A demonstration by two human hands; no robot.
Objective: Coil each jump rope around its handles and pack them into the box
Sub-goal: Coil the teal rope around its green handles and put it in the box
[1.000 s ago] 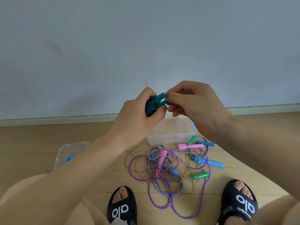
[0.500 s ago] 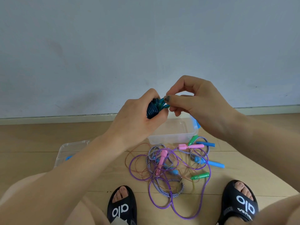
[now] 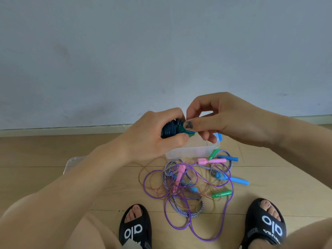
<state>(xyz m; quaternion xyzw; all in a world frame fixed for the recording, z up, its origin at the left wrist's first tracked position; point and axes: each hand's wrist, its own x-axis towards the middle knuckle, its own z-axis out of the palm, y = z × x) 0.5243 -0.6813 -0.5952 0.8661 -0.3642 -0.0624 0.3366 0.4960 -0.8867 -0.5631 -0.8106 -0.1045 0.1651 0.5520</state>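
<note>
The left hand (image 3: 154, 135) grips a dark-blue coiled jump rope (image 3: 170, 128); the right hand (image 3: 224, 121) pinches its teal end. Below them: clear box (image 3: 188, 152), tangled ropes (image 3: 188, 184), slippers (image 3: 135, 229) reading "olo".

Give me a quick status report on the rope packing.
Left hand grips coiled dark-blue rope; right hand pinches its end. Box open below. Tangled ropes on floor.

dark teal coiled rope (image 3: 169, 129), purple rope (image 3: 228, 205).
</note>
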